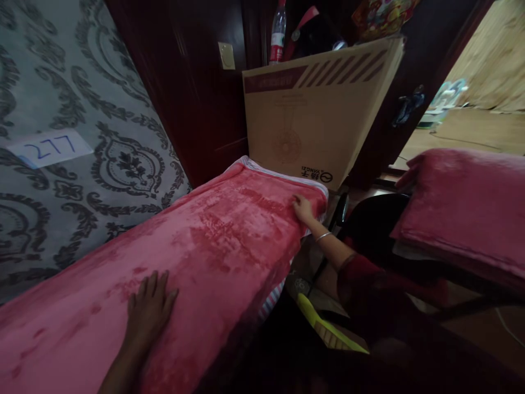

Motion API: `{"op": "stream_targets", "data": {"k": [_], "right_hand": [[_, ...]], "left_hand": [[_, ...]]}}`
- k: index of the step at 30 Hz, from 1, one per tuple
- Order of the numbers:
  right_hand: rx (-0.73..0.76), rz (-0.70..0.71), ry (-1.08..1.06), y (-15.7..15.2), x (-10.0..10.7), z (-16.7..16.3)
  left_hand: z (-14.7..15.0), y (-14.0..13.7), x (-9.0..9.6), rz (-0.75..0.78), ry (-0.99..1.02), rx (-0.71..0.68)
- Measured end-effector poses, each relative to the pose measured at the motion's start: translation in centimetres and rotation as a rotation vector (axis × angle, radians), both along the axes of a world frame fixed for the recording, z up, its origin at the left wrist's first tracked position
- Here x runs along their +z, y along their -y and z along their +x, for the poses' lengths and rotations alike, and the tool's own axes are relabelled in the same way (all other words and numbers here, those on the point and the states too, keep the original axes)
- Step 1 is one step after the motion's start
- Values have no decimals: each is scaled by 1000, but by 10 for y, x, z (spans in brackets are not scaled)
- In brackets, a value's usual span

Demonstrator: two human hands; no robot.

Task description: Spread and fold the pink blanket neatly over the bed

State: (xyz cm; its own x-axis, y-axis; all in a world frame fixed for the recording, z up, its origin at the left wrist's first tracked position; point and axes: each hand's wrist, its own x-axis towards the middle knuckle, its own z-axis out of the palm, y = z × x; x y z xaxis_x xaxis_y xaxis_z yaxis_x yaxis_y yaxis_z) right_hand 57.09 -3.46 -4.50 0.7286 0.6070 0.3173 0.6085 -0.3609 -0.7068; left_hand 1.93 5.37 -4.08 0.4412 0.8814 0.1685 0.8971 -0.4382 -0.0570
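Note:
A pink plush blanket [221, 246] covers a long, narrow, table-like surface along the wall. Its pile shows darker and lighter brushed patches. My left hand [150, 306] lies flat on the near part of the blanket, palm down with its fingers spread. Further off, my right hand [302, 209], with a silver bangle on its wrist, touches the blanket close to the far right corner. Its fingers are slightly bent and apart, with no fold visibly gripped. Pale edging shows along the blanket's far end, and striped cloth [271, 300] hangs below its right side.
A large cardboard box [315, 109] stands beyond the far end, with a plastic bottle [278, 35] behind it. On the right, a folded pink blanket [471, 208] lies on a black chair [375, 219]. A yellow-green slipper [324, 325] shows below. Patterned wallpaper [127, 158] borders the left.

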Motion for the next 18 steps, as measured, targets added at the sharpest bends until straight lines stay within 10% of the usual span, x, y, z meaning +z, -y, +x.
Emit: {"op": "stream_targets", "data": {"k": [6, 18], "right_hand": [[-313, -27, -61, 30, -6, 63], [-406, -175, -113, 26, -2, 108]], "left_hand": [[9, 16, -2, 65, 6, 5], [6, 17, -1, 98, 23, -19]]}}
